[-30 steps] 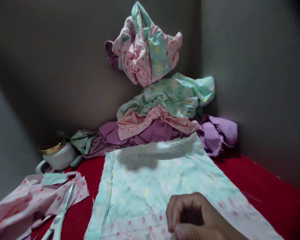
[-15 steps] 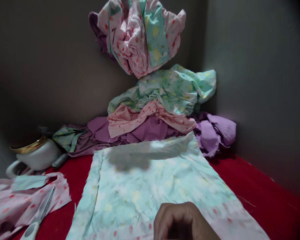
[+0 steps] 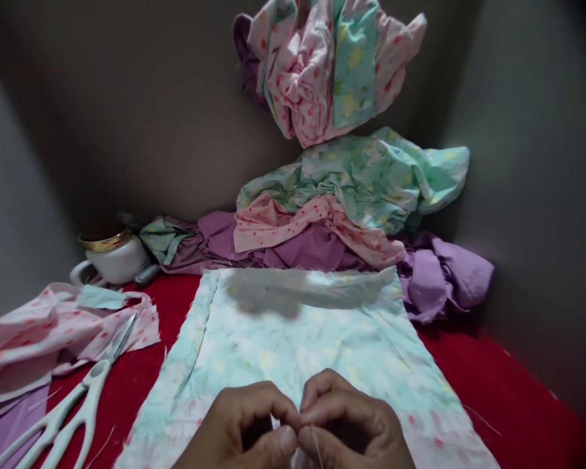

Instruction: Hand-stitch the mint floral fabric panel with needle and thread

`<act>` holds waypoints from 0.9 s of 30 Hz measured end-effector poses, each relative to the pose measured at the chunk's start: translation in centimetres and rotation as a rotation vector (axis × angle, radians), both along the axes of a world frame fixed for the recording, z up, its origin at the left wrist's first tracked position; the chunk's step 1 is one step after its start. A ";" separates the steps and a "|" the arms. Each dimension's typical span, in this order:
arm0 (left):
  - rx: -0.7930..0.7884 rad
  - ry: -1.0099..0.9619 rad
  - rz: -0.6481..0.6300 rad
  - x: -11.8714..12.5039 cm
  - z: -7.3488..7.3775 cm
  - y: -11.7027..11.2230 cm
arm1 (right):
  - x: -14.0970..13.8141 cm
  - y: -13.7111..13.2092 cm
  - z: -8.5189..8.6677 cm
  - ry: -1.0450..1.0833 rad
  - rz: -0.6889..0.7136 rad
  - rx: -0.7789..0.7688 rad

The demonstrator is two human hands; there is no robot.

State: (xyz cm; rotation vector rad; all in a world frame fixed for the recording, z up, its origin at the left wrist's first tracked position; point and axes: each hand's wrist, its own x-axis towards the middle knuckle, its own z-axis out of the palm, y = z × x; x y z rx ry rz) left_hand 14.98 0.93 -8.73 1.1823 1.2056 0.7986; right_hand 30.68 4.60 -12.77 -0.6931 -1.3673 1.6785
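Left hand and right hand are meeting fingertip to fingertip, pinching a thin thread over the near edge of the mint floral fabric panel. Scissors are lying left of the panel; no finished stitching is discernible.

A: Both hands are cut off by the bottom edge: the left hand and right hand show knuckles and fingertips only, no wrists.

B: What's pinched between them?

A: Too thin to tell; a pale thread perhaps. The near end of the mint fabric lies hidden under them.

B: And the scissors?

A: Handles run off the bottom-left corner. The hanging bundle is cropped at the top.
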 end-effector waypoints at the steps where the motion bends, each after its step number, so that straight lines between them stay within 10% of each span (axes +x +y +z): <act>1: -0.010 -0.034 -0.006 0.0 -0.2 0.0 | -0.1 -0.1 -0.1 -0.012 -0.006 0.020; 12: 0.187 0.216 0.230 -1.1 1.1 1.5 | -0.8 0.8 0.1 -0.347 -0.205 0.150; 21: 0.392 0.393 0.447 -6.5 3.1 4.0 | 0.1 2.7 1.4 -0.652 -0.509 0.543; 27: 0.491 0.475 0.549 -9.5 3.8 5.5 | 2.1 6.5 1.1 -0.697 -0.742 0.499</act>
